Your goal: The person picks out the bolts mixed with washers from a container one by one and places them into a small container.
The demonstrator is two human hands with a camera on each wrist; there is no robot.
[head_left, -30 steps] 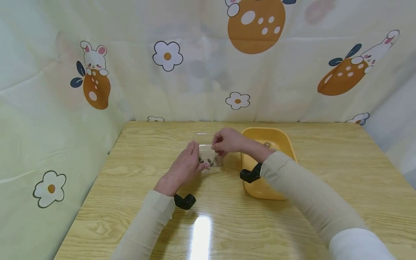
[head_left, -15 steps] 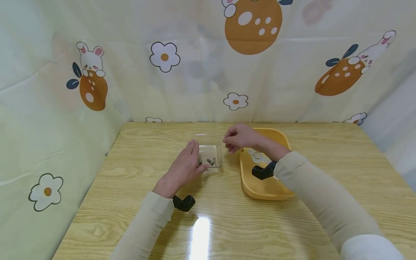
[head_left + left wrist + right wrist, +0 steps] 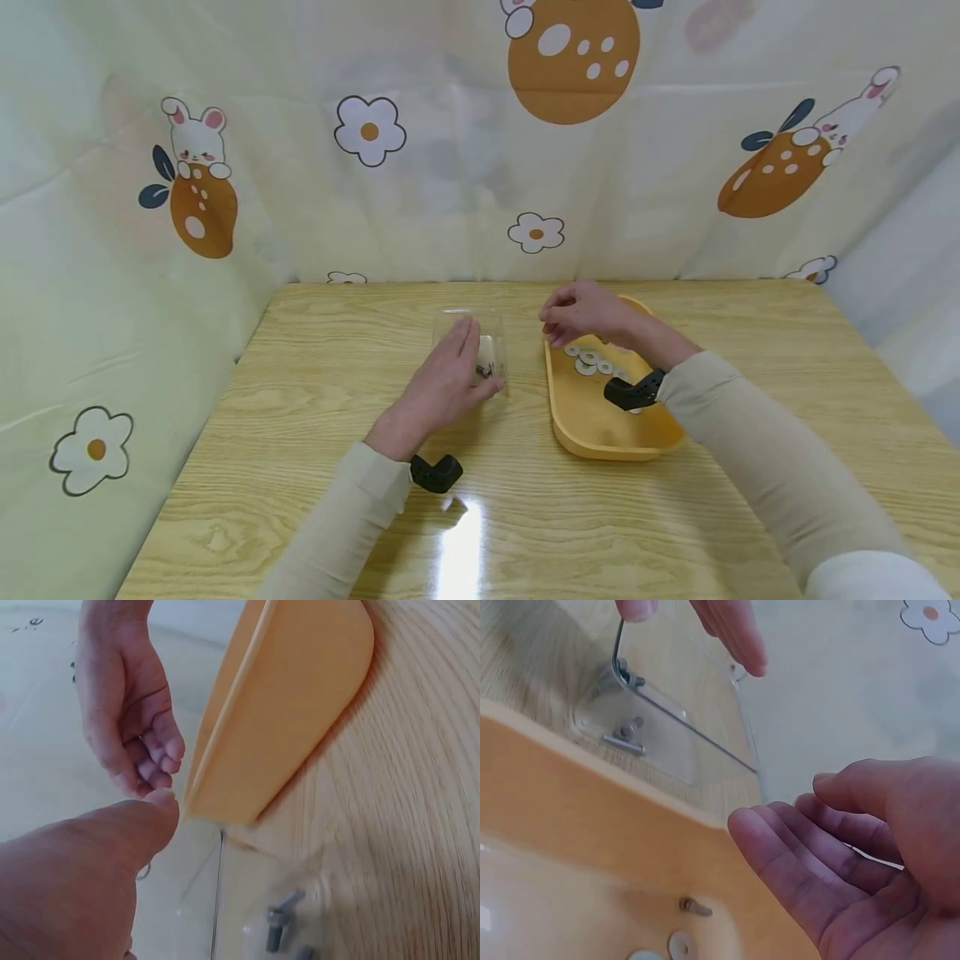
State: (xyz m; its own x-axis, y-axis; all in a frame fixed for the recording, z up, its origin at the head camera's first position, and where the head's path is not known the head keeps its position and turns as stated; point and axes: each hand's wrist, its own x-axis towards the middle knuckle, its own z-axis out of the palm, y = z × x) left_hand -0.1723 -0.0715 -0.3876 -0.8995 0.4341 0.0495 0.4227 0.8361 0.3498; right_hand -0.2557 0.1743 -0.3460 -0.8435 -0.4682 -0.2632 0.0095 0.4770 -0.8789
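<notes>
My left hand [image 3: 442, 387] lies over the near left part of a clear plastic box [image 3: 495, 325], its fingers straight and close together. Whether it touches the box wall I cannot tell. Several metal bolts [image 3: 626, 742] lie on the box floor, partly hidden by that hand in the head view. My right hand [image 3: 585, 312] hovers above the far left rim of a yellow tray [image 3: 600, 454]. Its fingers are loosely bent, and nothing shows between them in the right wrist view. Inside the tray are several flat washers [image 3: 589, 357] and a bolt [image 3: 695, 906].
Box and tray stand side by side on a wood-grain table [image 3: 300, 400], with a narrow gap between them. A patterned curtain [image 3: 442, 167] hangs along the table's back edge. The right forearm [image 3: 750, 442] passes over the tray's right side.
My right hand has moved right, from the clear box to above the tray's rim. The left hand has shifted slightly right over the box. The washers have come into sight.
</notes>
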